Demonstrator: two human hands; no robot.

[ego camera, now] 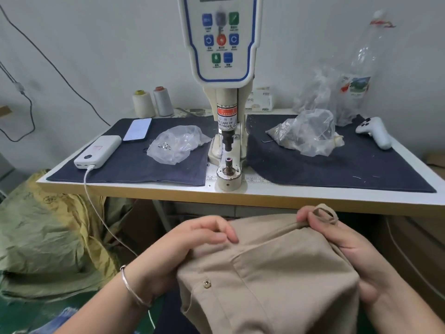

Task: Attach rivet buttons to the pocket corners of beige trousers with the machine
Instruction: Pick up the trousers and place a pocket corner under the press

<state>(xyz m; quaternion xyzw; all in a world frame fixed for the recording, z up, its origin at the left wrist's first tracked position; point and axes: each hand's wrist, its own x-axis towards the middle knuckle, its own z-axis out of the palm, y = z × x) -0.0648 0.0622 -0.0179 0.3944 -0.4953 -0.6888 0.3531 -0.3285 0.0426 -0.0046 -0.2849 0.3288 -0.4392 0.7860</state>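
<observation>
Beige trousers (277, 273) lie bunched in my lap below the table's front edge. One brass rivet button (206, 283) sits fixed at a lower pocket corner. My left hand (192, 239) grips the cloth at its left upper edge, fingers curled. My right hand (337, 239) pinches the waistband beside a belt loop (325, 214). The rivet machine (227, 92) stands at the table's middle, its lower die (228, 162) bare under the punch. A plastic bag (178, 143) with several loose silver rivets lies left of the machine.
Dark blue mats (349, 162) cover the white table. A power bank (98, 151) with cable and a phone (137, 129) lie at left. Thread cones (153, 103), more plastic bags (308, 133), a white controller (375, 135) and a bottle (361, 66) stand behind and right. Green-yellow sacks (48, 237) sit on the floor at left.
</observation>
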